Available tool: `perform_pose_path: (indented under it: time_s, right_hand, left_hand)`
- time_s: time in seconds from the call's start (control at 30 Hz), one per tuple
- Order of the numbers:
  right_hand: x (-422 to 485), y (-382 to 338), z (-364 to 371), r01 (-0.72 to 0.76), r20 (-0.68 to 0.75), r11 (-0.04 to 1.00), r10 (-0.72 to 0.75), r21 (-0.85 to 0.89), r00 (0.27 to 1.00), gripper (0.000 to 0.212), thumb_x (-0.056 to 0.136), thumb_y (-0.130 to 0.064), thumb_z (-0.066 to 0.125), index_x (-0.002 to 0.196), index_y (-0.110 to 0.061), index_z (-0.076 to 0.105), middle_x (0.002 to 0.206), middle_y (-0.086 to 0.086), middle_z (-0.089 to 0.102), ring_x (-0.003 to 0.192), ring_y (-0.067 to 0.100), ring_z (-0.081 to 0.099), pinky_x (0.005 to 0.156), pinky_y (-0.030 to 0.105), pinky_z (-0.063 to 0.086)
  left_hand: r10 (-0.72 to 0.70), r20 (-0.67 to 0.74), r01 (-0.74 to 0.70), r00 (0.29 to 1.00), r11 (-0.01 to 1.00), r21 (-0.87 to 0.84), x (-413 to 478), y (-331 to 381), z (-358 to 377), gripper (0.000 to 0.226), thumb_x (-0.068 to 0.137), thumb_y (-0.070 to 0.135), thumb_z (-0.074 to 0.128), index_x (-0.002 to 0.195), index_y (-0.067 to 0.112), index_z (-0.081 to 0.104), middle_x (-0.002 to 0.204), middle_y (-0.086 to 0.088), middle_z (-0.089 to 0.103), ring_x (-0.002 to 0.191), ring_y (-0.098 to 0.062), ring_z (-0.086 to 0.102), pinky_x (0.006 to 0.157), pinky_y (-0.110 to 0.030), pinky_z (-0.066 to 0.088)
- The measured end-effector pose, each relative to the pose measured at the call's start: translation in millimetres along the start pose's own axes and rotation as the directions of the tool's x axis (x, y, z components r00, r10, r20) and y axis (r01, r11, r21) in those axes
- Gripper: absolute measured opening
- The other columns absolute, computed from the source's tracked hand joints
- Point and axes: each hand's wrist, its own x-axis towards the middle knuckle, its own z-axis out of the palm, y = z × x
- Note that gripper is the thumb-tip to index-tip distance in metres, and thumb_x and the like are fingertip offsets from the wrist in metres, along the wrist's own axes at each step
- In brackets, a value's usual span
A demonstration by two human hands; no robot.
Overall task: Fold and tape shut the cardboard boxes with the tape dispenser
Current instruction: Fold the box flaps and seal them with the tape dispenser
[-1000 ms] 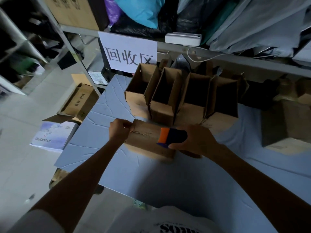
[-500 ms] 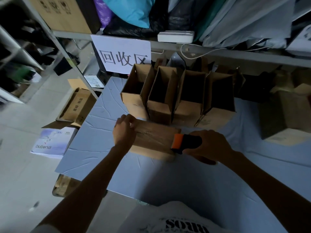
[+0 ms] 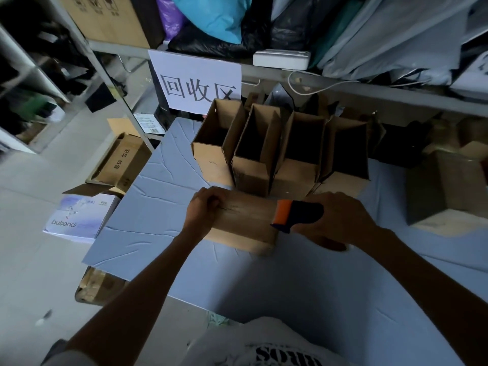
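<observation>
A closed brown cardboard box (image 3: 245, 220) lies on the blue-grey table (image 3: 163, 220) in front of me, a strip of clear tape running along its top seam. My left hand (image 3: 204, 210) holds the box's left end with curled fingers. My right hand (image 3: 338, 220) grips the orange-and-black tape dispenser (image 3: 295, 215), whose orange front sits at the box's right end. Behind the box, a row of several open boxes (image 3: 250, 154) stands upright.
A larger cardboard box (image 3: 446, 191) sits on the table at the right. A shelf with a white paper sign (image 3: 195, 80) and stuffed bags runs along the back. Left of the table, on the floor, lie a brown carton (image 3: 121, 162) and a white "bubandi" box (image 3: 79, 220).
The tape dispenser has travelled from the middle of the box's top to its right end. My left hand stayed on the left end.
</observation>
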Motion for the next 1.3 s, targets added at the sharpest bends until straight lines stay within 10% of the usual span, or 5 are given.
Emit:
perform_pose_path:
  time_s: [0.73,1.07,1.3]
  right_hand:
    - [7.0,17.9,39.4,0.027,-0.023,0.999,-0.028,-0.035,0.999,0.073,0.060,-0.077,0.065,0.120,-0.036,0.058,0.106,-0.009,0.068,0.091,0.012,0.063,0.073,0.022,0.041]
    - [-7.7,43.5,37.2,0.004,0.089,0.983,-0.021,0.186,0.996,0.048,0.063,-0.060,0.074,0.106,-0.043,0.059,0.086,-0.026,0.057,0.084,0.001,0.061,0.071,0.014,0.041]
    - [-40.3,85.2,22.2,-0.068,0.101,0.994,0.059,0.090,0.993,0.045,0.052,-0.081,0.060,0.090,-0.057,0.051,0.073,-0.032,0.058,0.069,-0.007,0.053,0.062,0.013,0.034]
  left_hand:
    - [0.216,0.270,-0.206,0.938,0.976,-0.064,-13.9,51.9,55.6,0.028,0.077,0.011,0.076,0.099,0.023,0.063,0.088,0.020,0.055,0.076,0.006,0.053,0.069,-0.010,0.048]
    - [0.071,0.334,0.040,0.940,0.949,-0.314,-11.7,51.7,58.1,0.026,0.074,-0.006,0.075,0.088,0.014,0.064,0.092,-0.003,0.067,0.085,-0.012,0.067,0.071,-0.022,0.056]
    - [0.048,0.329,0.070,0.943,0.939,-0.338,-9.1,49.2,60.5,0.030,0.069,-0.002,0.080,0.082,0.022,0.066,0.083,0.004,0.070,0.080,-0.006,0.069,0.069,-0.021,0.056]
